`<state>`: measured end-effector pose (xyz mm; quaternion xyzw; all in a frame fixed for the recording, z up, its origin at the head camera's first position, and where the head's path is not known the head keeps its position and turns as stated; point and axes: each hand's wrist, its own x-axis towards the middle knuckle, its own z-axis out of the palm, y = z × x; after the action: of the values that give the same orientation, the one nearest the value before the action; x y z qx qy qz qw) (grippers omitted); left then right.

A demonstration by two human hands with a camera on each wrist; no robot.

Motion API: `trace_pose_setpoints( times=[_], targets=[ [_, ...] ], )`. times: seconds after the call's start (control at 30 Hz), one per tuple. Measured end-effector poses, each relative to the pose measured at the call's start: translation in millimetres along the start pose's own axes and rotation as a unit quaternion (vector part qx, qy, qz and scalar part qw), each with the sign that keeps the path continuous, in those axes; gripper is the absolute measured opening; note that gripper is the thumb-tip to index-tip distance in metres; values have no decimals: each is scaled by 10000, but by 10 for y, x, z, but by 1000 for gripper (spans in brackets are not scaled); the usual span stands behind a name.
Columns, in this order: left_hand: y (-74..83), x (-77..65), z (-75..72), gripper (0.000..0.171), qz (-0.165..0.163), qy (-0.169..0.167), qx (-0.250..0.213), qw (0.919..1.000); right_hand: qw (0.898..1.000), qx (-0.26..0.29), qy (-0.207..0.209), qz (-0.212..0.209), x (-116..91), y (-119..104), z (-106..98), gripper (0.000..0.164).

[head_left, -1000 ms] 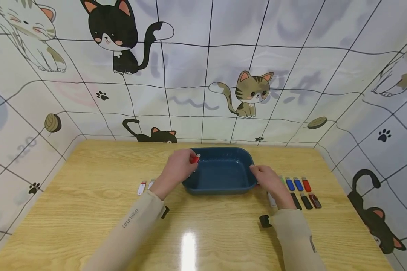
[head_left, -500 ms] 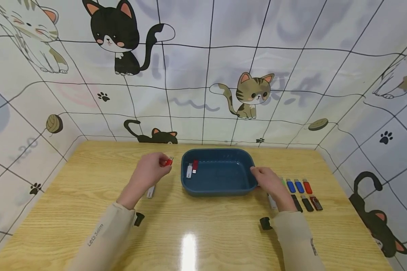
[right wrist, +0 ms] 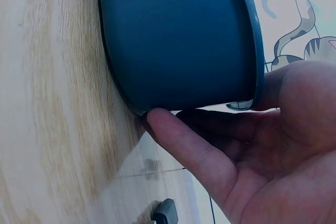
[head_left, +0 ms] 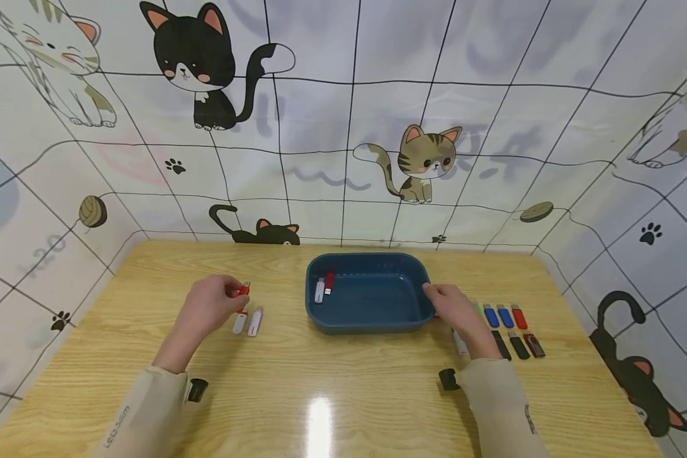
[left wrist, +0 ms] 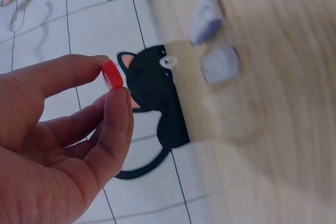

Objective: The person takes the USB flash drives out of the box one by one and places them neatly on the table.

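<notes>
Over the left part of the table, my left hand (head_left: 208, 306) pinches a red USB flash drive (head_left: 244, 289) between thumb and fingertips; the left wrist view shows the drive's red end (left wrist: 113, 75) above the tabletop. Just below that hand lie a white flash drive with a red end (head_left: 239, 323) and a white flash drive (head_left: 255, 322), side by side. My right hand (head_left: 455, 313) grips the right end of a dark blue tray (head_left: 366, 329), thumb at the rim and fingers against the outer wall. Inside the tray's left end rest a white drive (head_left: 319, 291) and a red drive (head_left: 329, 282).
Right of the tray, several flash drives lie in two rows, among them blue drives (head_left: 491, 316), a red drive (head_left: 518, 317) and black drives (head_left: 518, 345). My right hand and forearm partly cover others. A cat-print sheet (head_left: 320, 172) encloses the table's back and sides.
My left hand has moved left from over the tray to above the white drives, still pinching the red flash drive. My right hand stays on the tray.
</notes>
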<state>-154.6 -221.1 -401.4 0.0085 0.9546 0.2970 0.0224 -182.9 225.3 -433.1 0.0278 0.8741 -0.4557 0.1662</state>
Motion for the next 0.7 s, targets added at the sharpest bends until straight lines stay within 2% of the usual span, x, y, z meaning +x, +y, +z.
trace_pose_setpoints(
  times=[0.4, 0.7],
  targets=[
    [-243, -84, -33, 33, -204, -48, 82, 9997, 9999, -21, 103, -50, 6, 12, 9, 47],
    [-367, -112, 20, 32, -453, -232, 112, 9986, 10000, 3, 83, -26, 10, 13, 20, 55]
  ],
)
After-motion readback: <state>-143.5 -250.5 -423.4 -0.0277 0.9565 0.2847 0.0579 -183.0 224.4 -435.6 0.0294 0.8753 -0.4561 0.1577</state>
